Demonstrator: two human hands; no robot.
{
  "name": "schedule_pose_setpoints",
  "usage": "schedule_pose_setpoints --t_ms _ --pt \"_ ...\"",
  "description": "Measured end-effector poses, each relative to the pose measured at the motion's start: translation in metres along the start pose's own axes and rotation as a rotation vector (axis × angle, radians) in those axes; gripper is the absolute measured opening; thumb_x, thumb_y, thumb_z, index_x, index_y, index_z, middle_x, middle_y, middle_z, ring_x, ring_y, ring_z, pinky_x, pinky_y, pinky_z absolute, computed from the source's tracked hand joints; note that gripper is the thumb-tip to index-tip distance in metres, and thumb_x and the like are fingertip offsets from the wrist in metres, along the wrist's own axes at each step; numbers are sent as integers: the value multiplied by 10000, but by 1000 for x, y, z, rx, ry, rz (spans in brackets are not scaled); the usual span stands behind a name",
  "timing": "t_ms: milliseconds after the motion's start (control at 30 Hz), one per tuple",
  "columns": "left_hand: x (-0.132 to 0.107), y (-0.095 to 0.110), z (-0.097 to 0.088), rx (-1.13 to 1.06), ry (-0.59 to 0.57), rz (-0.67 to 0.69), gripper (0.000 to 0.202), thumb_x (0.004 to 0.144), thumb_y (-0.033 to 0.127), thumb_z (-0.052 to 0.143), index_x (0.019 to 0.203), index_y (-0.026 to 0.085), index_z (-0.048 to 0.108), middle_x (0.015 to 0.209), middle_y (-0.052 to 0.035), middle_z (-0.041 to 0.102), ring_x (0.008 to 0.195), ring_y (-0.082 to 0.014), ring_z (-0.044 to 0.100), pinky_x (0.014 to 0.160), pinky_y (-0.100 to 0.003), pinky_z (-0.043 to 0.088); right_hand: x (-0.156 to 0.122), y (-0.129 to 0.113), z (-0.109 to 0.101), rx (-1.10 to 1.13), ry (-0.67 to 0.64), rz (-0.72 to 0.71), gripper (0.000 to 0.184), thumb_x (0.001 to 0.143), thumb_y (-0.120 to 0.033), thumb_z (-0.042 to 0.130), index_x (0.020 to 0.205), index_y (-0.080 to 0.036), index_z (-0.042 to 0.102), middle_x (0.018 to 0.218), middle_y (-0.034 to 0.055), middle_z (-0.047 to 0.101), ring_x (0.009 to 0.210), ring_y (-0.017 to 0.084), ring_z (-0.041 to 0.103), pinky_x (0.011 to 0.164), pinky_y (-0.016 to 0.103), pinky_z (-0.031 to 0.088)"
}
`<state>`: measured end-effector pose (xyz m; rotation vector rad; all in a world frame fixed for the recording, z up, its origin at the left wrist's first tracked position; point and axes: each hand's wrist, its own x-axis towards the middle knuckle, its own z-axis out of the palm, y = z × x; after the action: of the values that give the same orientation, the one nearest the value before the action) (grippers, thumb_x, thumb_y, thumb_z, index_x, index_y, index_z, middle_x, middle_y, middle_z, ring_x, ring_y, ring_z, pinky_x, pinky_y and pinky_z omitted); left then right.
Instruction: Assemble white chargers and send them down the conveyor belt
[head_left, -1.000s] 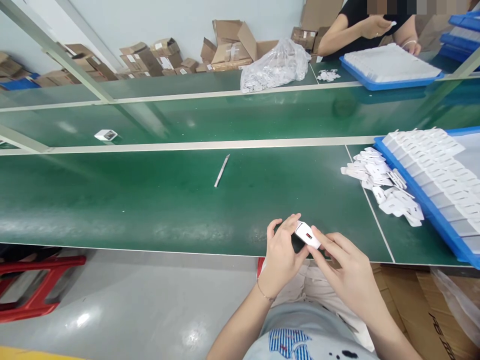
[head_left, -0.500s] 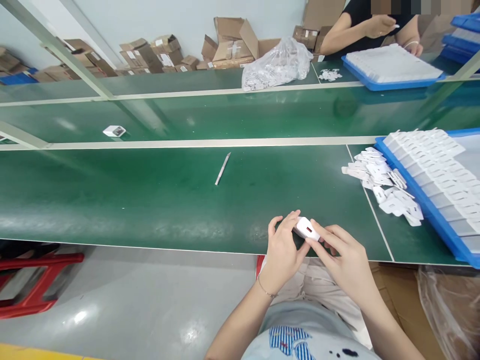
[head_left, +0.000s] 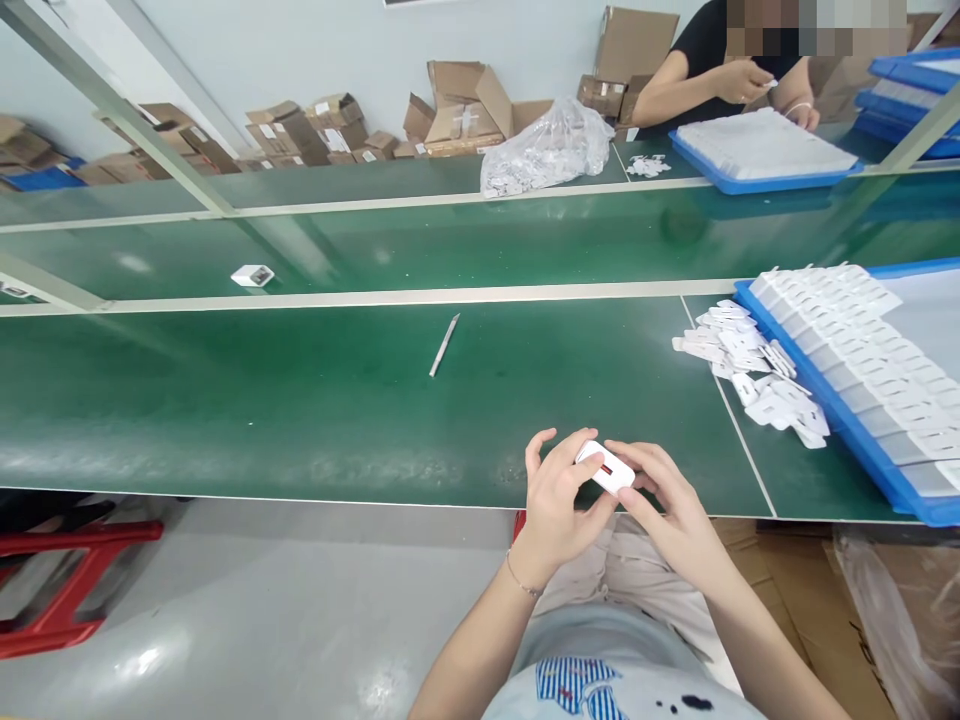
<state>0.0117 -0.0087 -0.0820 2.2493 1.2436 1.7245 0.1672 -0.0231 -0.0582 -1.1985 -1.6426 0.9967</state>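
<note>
My left hand (head_left: 556,495) and my right hand (head_left: 667,510) meet over the near edge of the green table (head_left: 300,400). Between their fingertips sits a small white charger-like block (head_left: 604,467) with a red slot on its face. Both hands pinch it, the left from the left side and the right from below and the right. A heap of small white flat parts (head_left: 757,372) lies to the right on the table. Beyond the heap stands a blue tray (head_left: 862,440) filled with rows of white pieces.
A thin metal blade-like tool (head_left: 443,345) lies mid-table. A white block (head_left: 252,275) rides on the conveyor belt behind. Across the belt another person's hands (head_left: 750,78) work by a blue tray (head_left: 757,150); a clear bag (head_left: 547,150) and cardboard boxes (head_left: 315,125) sit there. A red stool (head_left: 67,580) stands left.
The white block on the belt has drifted to the right. My hands have turned the held block slightly and stayed at the table's edge.
</note>
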Motion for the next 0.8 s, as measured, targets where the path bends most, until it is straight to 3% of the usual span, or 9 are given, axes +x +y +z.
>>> schedule_pose_setpoints --t_ms 167,333,433,600,800 --pt "12 12 -11 -6 13 54 383 838 178 651 1171 259 482 1128 -94 738 1012 -216 728 1060 -475 377 -7 -9 -4 215 -74 13 412 963 -420 617 1366 -344 577 1396 84 569 1272 243 566 995 367 553" --pt "16 17 -16 34 22 120 402 830 179 631 1179 276 458 1132 -83 741 992 -216 736 1046 -476 374 -4 -17 -12 456 -243 170 472 944 -525 609 1369 -321 585 1448 98 562 1298 287 566 1031 442 538" --pt "18 19 -17 49 27 147 351 842 194 614 1146 277 462 1100 -67 749 960 -205 742 1048 -466 361 -1 -16 -14 496 -272 202 525 929 -598 585 1361 -301 603 1444 110 568 1273 306 590 991 454 566" --pt "20 22 -17 84 44 201 236 868 211 581 1072 268 478 1057 -64 753 957 -190 741 1041 -458 365 -8 -19 -11 463 -151 160 483 904 -551 660 1316 -297 658 1393 98 612 1243 302 616 978 431 581" --pt "20 26 -15 101 25 231 261 836 184 601 1046 270 471 1086 -58 744 995 -191 730 1031 -469 385 -16 -17 -4 459 15 59 326 897 -432 709 1201 -317 733 1185 77 736 1020 264 733 832 357 642"
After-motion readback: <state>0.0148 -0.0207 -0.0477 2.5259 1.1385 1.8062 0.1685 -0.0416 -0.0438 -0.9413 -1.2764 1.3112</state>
